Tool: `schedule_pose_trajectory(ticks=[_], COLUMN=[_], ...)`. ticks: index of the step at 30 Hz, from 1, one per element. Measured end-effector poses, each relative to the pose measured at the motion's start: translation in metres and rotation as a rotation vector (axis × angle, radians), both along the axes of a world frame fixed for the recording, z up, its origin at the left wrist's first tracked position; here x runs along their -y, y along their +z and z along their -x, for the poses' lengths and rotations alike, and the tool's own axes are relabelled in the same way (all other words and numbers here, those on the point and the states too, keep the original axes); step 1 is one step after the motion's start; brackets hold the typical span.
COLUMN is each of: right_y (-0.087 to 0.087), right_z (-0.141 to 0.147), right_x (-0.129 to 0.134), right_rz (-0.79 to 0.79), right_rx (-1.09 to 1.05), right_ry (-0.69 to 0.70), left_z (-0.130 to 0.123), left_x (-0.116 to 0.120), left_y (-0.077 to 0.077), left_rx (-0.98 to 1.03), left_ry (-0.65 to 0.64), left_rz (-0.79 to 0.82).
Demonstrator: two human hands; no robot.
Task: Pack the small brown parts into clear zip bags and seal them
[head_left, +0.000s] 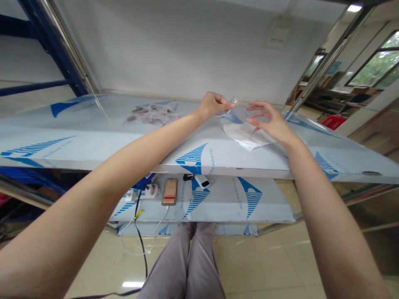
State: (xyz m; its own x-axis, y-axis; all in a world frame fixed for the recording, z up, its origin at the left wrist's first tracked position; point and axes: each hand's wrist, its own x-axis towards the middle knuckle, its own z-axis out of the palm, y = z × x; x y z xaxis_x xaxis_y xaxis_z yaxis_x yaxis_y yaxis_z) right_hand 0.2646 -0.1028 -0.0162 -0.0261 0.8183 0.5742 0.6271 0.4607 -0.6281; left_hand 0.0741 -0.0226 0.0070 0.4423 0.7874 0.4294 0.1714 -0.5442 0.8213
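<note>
Clear plastic wrapper [235,114] was pinched in the left hand [213,104] above the worktop [199,167], with the right hand [267,121] open just beside it; a loose pinch could drop it onto the white cloth [246,136].

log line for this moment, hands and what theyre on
left hand: pinching clear plastic bag | right hand: open, above white sheet | surface: film-covered table
</note>
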Motion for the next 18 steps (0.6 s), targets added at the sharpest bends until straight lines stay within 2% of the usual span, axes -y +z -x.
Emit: schedule_pose_trajectory(ticks=[2, 6, 10, 14, 18], right_y=[-0.001, -0.004, -0.005, -0.004, -0.006], right_z=[-0.002, -0.008, -0.015, -0.02, -0.023], right_x=[-0.001, -0.005, -0.009, -0.012, -0.014], right_rz=[-0.002, 0.113, 0.014, -0.055, -0.057], right_rx=[0.037, 0.102, 0.08, 0.088, 0.133], right_ry=[0.008, -0.036, -0.098, -0.163, -0.159], left_z=[-0.007, -0.018, -0.02, -0.016, -0.013], left_x=[0.005, 0.007, 0.007, 0.009, 0.013], left_y=[-0.003, -0.011, -0.015, -0.014, -0.015], left_rx=[-0.026, -0.062, -0.144, -0.25, -0.37], left_ry=[-0.053, -0.129, -0.156, -0.079, 0.01], left_rz=[-0.057, -0.147, -0.19, -0.32, -0.453])
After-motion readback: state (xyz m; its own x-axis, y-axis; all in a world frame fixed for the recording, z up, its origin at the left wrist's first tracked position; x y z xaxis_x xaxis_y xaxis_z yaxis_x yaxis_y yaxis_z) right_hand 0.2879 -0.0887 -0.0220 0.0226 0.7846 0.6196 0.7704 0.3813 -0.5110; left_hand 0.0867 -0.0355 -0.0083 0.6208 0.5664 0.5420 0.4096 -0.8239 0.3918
